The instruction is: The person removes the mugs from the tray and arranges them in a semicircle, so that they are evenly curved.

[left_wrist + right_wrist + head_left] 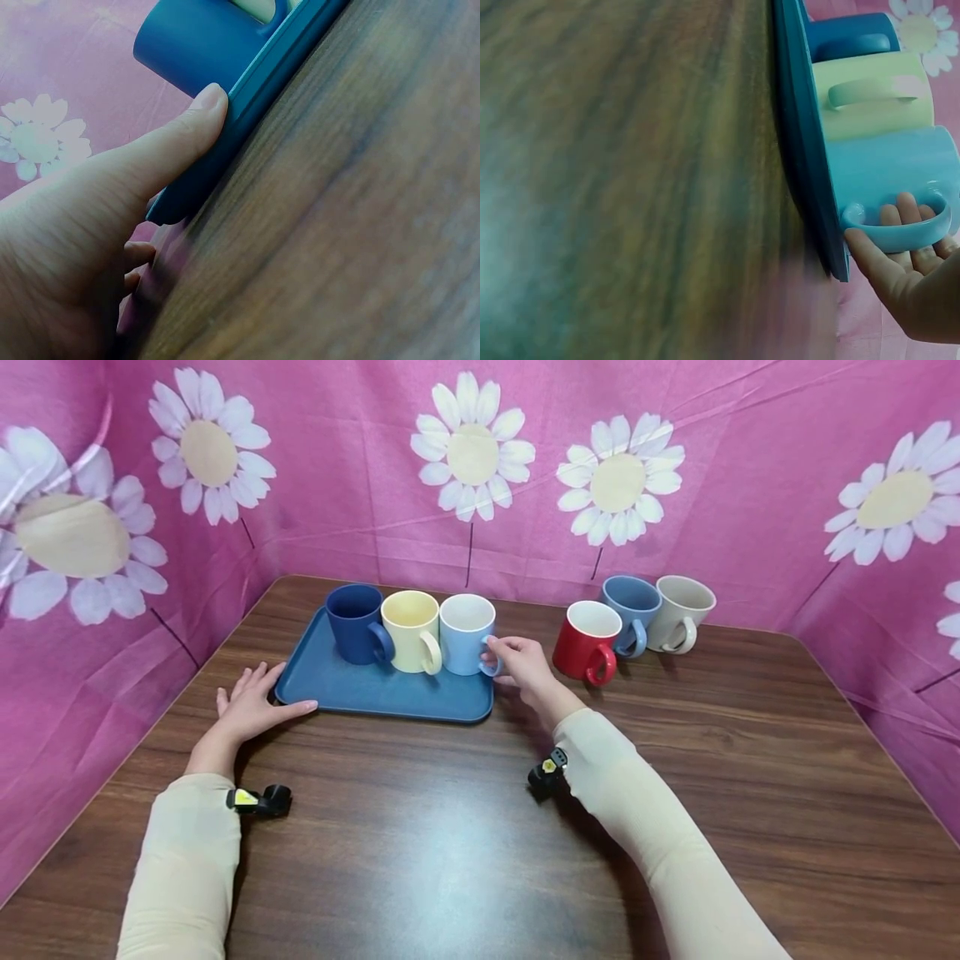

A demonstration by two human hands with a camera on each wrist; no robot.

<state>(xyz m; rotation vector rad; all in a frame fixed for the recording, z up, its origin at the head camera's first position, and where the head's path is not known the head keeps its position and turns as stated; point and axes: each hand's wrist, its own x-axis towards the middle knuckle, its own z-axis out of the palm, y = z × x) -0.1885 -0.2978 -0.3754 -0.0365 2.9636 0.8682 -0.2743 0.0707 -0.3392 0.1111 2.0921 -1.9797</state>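
Observation:
On the blue tray (367, 695) three mugs stand upright in a row: a navy mug (351, 635), a pale yellow mug (405, 639) and a light blue mug (457, 647) at the right end. My right hand (527, 670) holds the light blue mug by its handle; in the right wrist view the thumb lies by the handle's lower end and fingertips show through the loop. At the tray's front left corner rests my left hand (253, 703), fingers spread, thumb along the rim. Some left fingers are hidden in the left wrist view.
Right of the tray, a red mug (573, 647), a grey-blue mug (628, 597) and a beige mug (667, 610) stand close together on the wooden table (420, 827). Behind them hangs a pink cloth (337, 468) with white flowers.

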